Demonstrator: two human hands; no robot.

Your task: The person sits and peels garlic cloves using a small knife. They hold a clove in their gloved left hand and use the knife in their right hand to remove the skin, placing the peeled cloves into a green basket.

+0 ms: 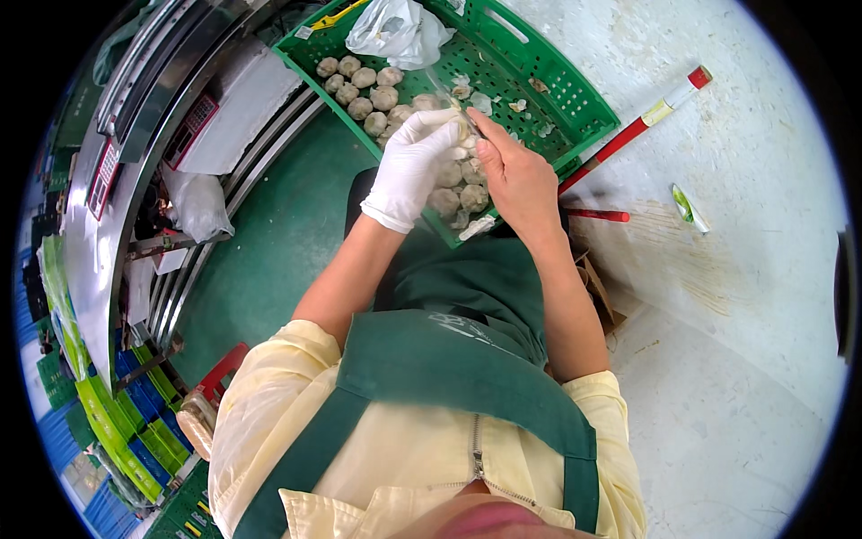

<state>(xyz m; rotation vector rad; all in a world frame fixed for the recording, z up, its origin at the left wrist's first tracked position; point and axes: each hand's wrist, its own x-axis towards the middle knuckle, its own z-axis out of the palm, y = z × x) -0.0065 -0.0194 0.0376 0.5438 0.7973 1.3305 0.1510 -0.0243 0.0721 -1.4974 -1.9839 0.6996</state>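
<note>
A green perforated plastic crate (pixel 572 108) lies in front of me. Garlic bulbs (pixel 384 98) fill its left and near part, and loose garlic skins (pixel 481 102) are scattered on its floor. My left hand (pixel 414 158), in a white glove, pinches a pale garlic piece (pixel 465 135) above the bulbs; the fingers partly hide it. My bare right hand (pixel 515 168) grips a knife, whose blade (pixel 441 84) points away to the upper left, close by the left fingertips. A crumpled white plastic bag (pixel 397 30) rests at the crate's far left.
Left of the crate stand metal shelving (pixel 138 135) and a hanging clear plastic bag (pixel 199 202). A red and white pole (pixel 616 141) leans on the right, with a cardboard box (pixel 596 290) below it. A red chair (pixel 222 370) is at lower left.
</note>
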